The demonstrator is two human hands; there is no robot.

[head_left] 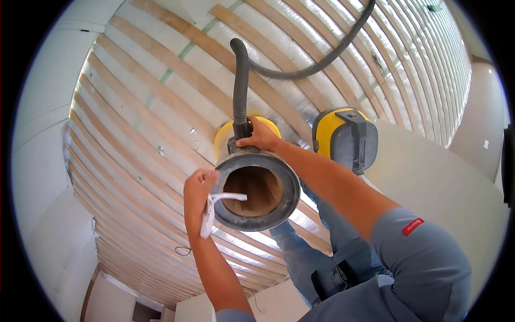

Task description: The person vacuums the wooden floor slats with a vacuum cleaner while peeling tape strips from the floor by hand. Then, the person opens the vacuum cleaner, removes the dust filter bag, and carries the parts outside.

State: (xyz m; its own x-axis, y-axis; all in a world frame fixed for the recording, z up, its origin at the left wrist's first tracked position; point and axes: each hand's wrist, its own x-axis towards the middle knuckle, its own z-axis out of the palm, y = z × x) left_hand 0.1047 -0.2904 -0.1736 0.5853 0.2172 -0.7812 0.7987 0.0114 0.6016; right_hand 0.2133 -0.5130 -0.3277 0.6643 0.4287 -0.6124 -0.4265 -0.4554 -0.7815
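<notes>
My right hand grips the hose connector on the side of a vacuum drum, fingers wrapped round the base of the grey corrugated hose. The drum is tipped with its round opening towards me, and a brown lining shows inside. Left of the rim, my left hand is raised with its fingers curled together. A white strap or strip hangs at its wrist, one end reaching across the opening. What the left fingers hold, if anything, cannot be made out.
A yellow and grey vacuum head stands right of the drum, by a pale board. Wooden slats with foil between them cover the floor. The hose curves away to the upper right. My legs are just below the drum.
</notes>
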